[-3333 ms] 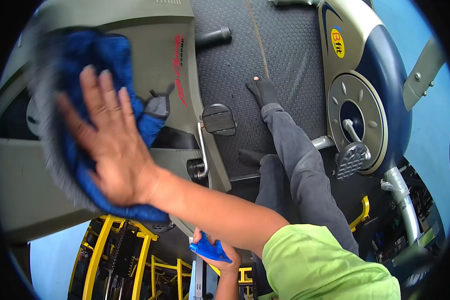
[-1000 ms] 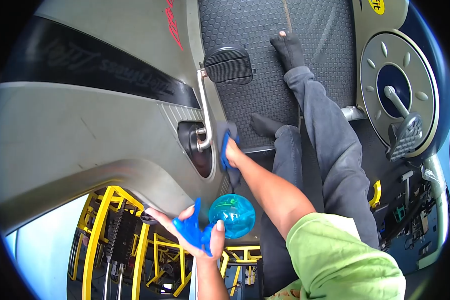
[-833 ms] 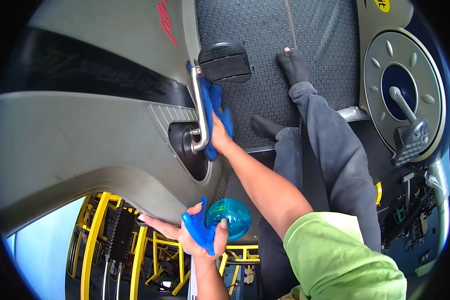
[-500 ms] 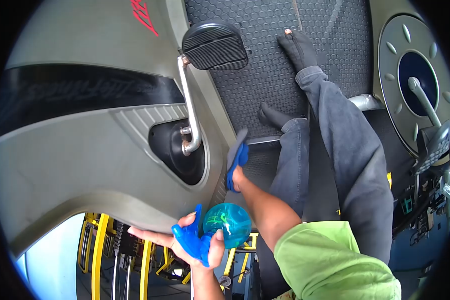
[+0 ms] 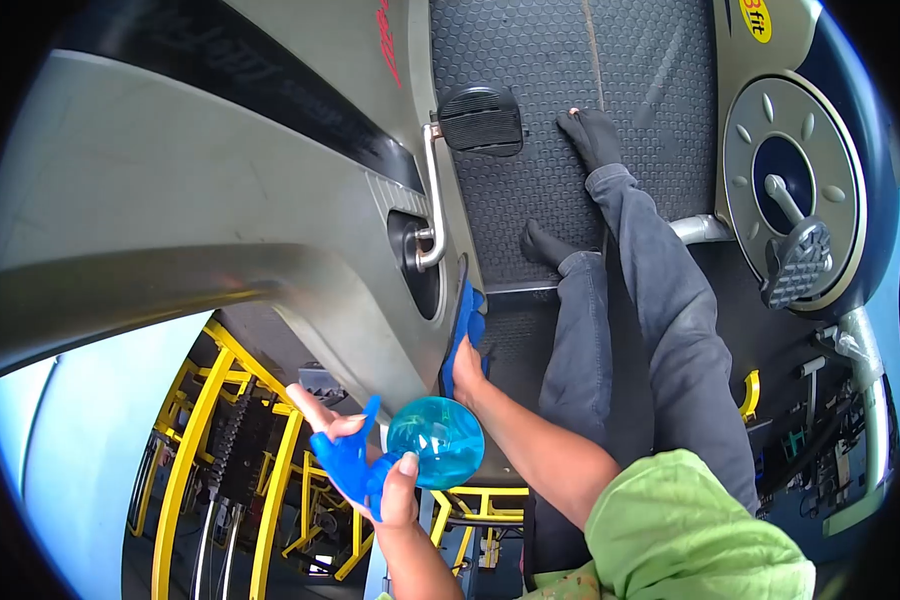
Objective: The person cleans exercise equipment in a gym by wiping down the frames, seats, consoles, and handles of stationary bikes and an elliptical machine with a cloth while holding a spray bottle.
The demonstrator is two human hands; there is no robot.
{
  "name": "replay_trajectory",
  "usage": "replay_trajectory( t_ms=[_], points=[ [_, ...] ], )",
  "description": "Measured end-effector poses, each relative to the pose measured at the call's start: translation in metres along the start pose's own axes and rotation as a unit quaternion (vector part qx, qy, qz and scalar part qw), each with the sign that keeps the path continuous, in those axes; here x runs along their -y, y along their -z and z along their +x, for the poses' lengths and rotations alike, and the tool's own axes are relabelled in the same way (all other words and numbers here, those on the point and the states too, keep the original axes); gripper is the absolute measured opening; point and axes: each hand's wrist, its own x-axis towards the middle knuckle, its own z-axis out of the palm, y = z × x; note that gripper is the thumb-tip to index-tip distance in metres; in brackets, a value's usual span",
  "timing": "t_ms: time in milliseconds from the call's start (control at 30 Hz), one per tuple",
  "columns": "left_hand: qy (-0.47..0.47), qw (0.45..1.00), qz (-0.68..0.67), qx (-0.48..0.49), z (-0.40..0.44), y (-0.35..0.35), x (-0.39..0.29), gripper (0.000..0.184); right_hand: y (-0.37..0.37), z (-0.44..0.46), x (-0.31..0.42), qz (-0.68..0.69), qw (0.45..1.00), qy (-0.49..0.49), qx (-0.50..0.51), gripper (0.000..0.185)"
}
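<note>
My left hand (image 5: 398,497) grips a spray bottle with a blue trigger head (image 5: 355,470) and a rounded, see-through teal body (image 5: 436,442). Its thumb lies against the bottle and a finger points forward past the trigger. My right hand (image 5: 468,372) holds a blue cloth (image 5: 466,325) with a dark grey side against the lower side of a grey exercise bike (image 5: 300,240). Part of the right hand's fingers is hidden by the cloth. Just beyond the cloth are the bike's silver crank (image 5: 436,200) and black pedal (image 5: 481,119).
My legs (image 5: 660,270) stand on the black rubber mat (image 5: 530,190) between the two machines. A second machine with a round disc (image 5: 795,200) and a pedal (image 5: 798,262) is on the right. Yellow-framed gym equipment (image 5: 185,480) stands at the lower left.
My view has shifted, so the bike lies differently in it. The cloth in my right hand has moved along the bike's side, closer to me. The spray bottle stays in my left hand.
</note>
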Motion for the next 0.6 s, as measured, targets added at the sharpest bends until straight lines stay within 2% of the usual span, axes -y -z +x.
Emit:
replay_trajectory(
  t_ms=[33,67,100,133,167,200,233,300,333,367,400,467,500,600],
  points=[
    [-0.006,1.0,-0.007,-0.006,0.002,0.004,-0.006,0.055,-0.001,0.002,-0.002,-0.012,1.0,0.002,-0.019,0.049],
    [-0.012,1.0,-0.017,-0.017,0.004,0.007,-0.011,0.055,0.004,0.003,0.0,-0.033,0.996,0.007,0.084,0.049],
    [-0.01,0.998,-0.061,-0.013,0.004,0.014,-0.016,0.059,0.009,-0.022,0.031,0.027,0.995,-0.02,0.092,0.045],
    [-0.012,0.998,-0.067,0.008,0.007,0.019,-0.026,0.059,0.012,-0.09,0.097,0.144,0.984,-0.056,0.087,0.044],
    [-0.007,0.998,-0.054,0.021,0.008,0.023,-0.037,0.056,0.023,-0.207,0.198,0.281,0.951,-0.093,0.091,0.046],
    [-0.005,0.999,-0.04,0.034,0.01,0.028,-0.047,0.054,0.042,-0.304,0.29,0.381,0.913,-0.1,0.106,0.052],
    [-0.029,0.998,-0.049,0.035,0.009,0.036,-0.052,0.053,0.059,-0.349,0.352,0.44,0.888,-0.083,0.108,0.059],
    [-0.067,0.996,-0.06,-0.025,0.019,0.04,-0.076,0.051,0.088,-0.276,0.369,0.351,0.932,0.047,0.075,0.06],
    [-0.081,0.993,-0.068,-0.06,0.025,0.04,-0.087,0.049,0.103,-0.237,0.382,0.331,0.938,0.097,0.041,0.062],
    [-0.11,0.991,-0.063,-0.034,0.03,0.048,-0.094,0.062,0.108,-0.194,0.398,0.356,0.925,0.128,-0.043,0.065],
    [-0.115,0.991,-0.059,-0.034,0.031,0.048,-0.096,0.062,0.11,-0.167,0.41,0.378,0.903,0.159,-0.127,0.068],
    [-0.112,0.993,-0.04,0.015,0.035,0.045,-0.103,0.048,0.117,-0.164,0.412,0.389,0.9,0.154,-0.127,0.071],
    [-0.124,0.991,-0.038,0.04,0.039,0.04,-0.099,0.051,0.122,-0.163,0.412,0.395,0.898,0.153,-0.121,0.074],
    [-0.085,0.988,0.045,0.118,0.037,0.022,-0.094,0.05,0.107,-0.199,0.393,0.321,0.932,0.152,-0.074,0.064]
  ],
)
